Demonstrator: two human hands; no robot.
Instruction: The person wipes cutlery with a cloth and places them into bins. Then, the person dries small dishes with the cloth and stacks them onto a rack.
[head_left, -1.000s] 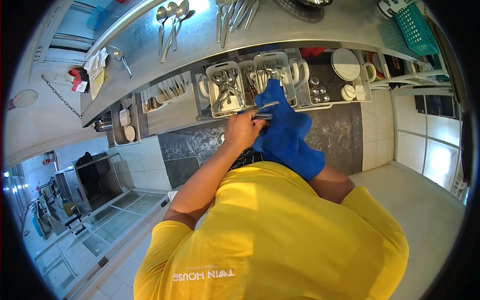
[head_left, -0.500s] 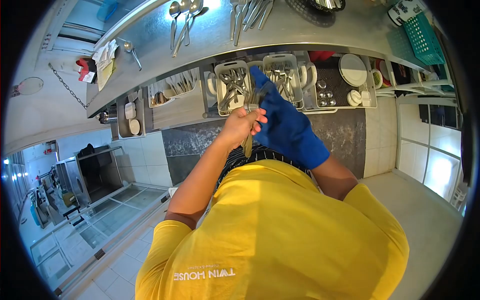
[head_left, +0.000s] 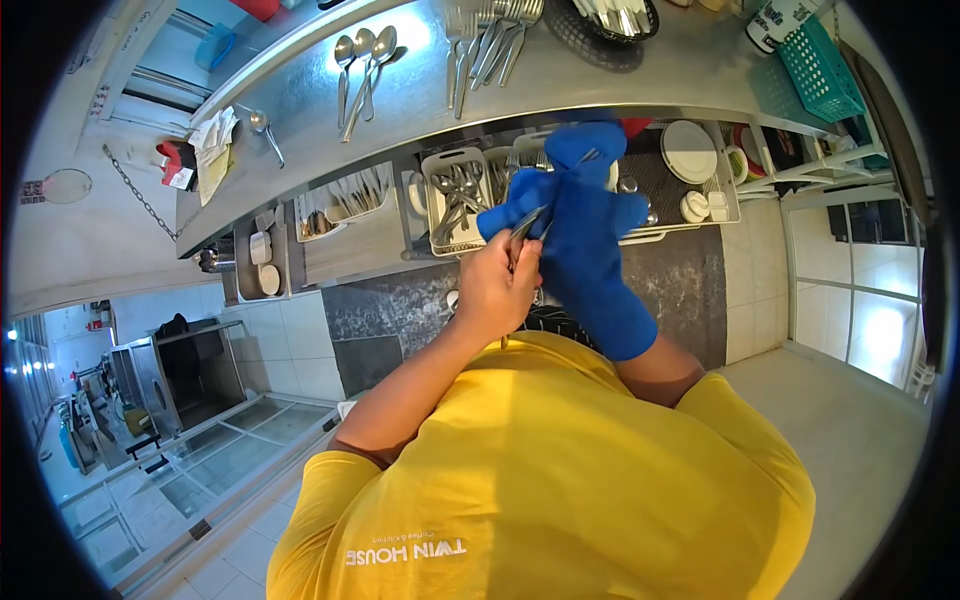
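Observation:
My left hand point(head_left: 500, 285) is bare and closed around forks point(head_left: 523, 222), their handle ends pointing down toward my shirt. My right hand is hidden inside a blue cloth point(head_left: 590, 245), which covers it like a mitt and spreads out beyond the fingers. Fork tines show against the far fold of this cloth. Both hands meet in front of an open drawer, where a white bin of spoons point(head_left: 455, 195) sits just left of the cloth. Another bin, with forks point(head_left: 530, 160), is partly covered by it.
On the steel counter point(head_left: 420, 95) lie several spoons point(head_left: 365, 70), several forks point(head_left: 490, 40) and a lone spoon point(head_left: 265, 128). A black basket point(head_left: 640, 25) and a teal basket point(head_left: 820, 75) stand farther right. White plates point(head_left: 690, 150) sit in the right drawer section.
The blue cloth has shifted right and spread open across the fork bin. My left hand has moved slightly right and toward me, tilting the forks toward the cloth.

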